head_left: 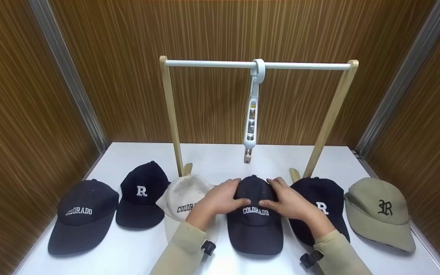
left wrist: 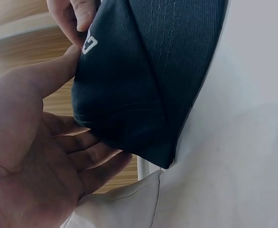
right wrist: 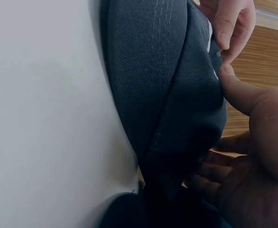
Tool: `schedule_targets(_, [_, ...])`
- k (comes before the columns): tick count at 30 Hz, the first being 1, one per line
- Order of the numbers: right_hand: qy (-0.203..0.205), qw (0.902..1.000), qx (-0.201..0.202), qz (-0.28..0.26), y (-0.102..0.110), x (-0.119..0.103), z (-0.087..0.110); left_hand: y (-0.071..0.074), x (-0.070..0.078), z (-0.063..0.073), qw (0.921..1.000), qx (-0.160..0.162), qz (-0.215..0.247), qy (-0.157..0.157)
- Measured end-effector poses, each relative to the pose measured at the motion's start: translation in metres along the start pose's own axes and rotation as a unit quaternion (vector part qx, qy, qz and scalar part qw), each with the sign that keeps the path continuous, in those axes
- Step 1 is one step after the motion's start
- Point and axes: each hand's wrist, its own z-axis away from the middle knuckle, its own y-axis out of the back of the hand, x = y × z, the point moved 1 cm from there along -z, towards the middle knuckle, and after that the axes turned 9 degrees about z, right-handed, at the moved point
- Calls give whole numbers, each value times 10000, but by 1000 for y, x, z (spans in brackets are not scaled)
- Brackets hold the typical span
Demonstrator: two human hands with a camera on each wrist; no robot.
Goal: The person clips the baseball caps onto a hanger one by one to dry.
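Your left hand (head_left: 224, 196) and right hand (head_left: 290, 200) hold the dark cloth, curved-brim COLORADO cap (head_left: 255, 229) from both sides; press evenly, since its crown (head_left: 254, 187) may buckle.

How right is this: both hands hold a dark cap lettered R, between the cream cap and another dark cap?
Wrong lettering: in the head view, the dark cap the left hand and right hand hold reads COLORADO. The rest stands.

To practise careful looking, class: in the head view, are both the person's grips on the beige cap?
No: the left grip and right grip hold a dark COLORADO cap, with the beige cap beside it.
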Motion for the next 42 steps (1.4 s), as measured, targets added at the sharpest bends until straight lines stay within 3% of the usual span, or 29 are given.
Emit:
schedule_targets(18, [-299, 9987, -299, -279, -3, 1, -1, -5, 0, 3, 9959, 236, 655, 576])
schedule_targets(31, [-426, 9948, -523, -760, 0, 1, -1, -7, -4, 1, 9929, 320, 1062, 426])
schedule_targets(42, [-965, 9780, -775, -1679, -1, 2, -1, -4, -1, 2, 9852, 377, 1558, 616])
